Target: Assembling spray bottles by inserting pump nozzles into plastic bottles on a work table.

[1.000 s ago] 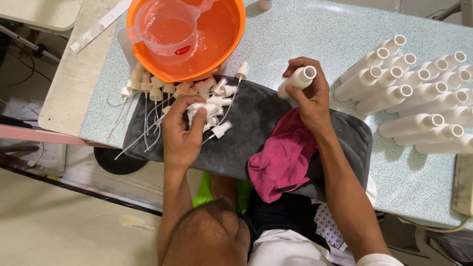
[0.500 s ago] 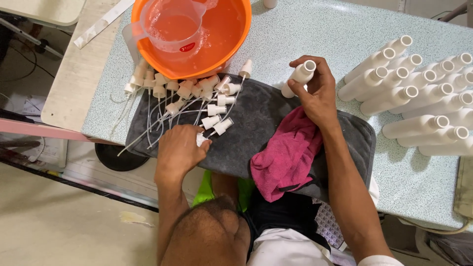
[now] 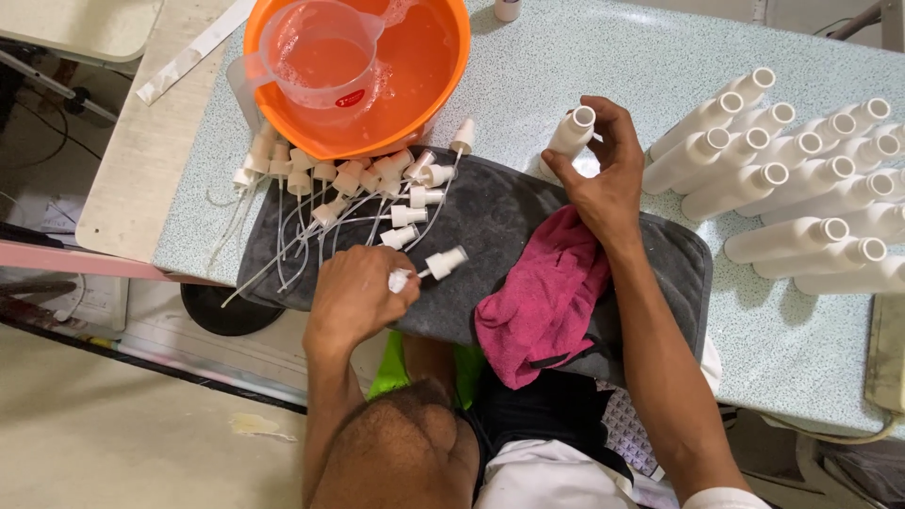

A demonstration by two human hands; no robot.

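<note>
My left hand point(image 3: 356, 300) is closed on a small white spray pump point(image 3: 400, 279) at the near edge of a dark grey mat point(image 3: 500, 221). Another pump point(image 3: 444, 262) lies just beside its fingers. My right hand point(image 3: 603, 179) grips a white open-mouthed bottle point(image 3: 571, 132) above the mat's far edge, its mouth tilted up and away. Several white spray pumps with long thin tubes point(image 3: 349, 184) lie in a heap on the mat's left part, beyond my left hand.
An orange basin point(image 3: 443, 71) of pinkish liquid holds a clear measuring jug point(image 3: 316, 52) at the back left. A pink cloth point(image 3: 542, 302) lies on the mat between my arms. Several white bottles point(image 3: 801, 179) lie in rows at right on the speckled table point(image 3: 584, 47).
My left hand has drawn back from the heap of pumps to the mat's near edge, with one pump in it. My right hand has kept the bottle in about the same place.
</note>
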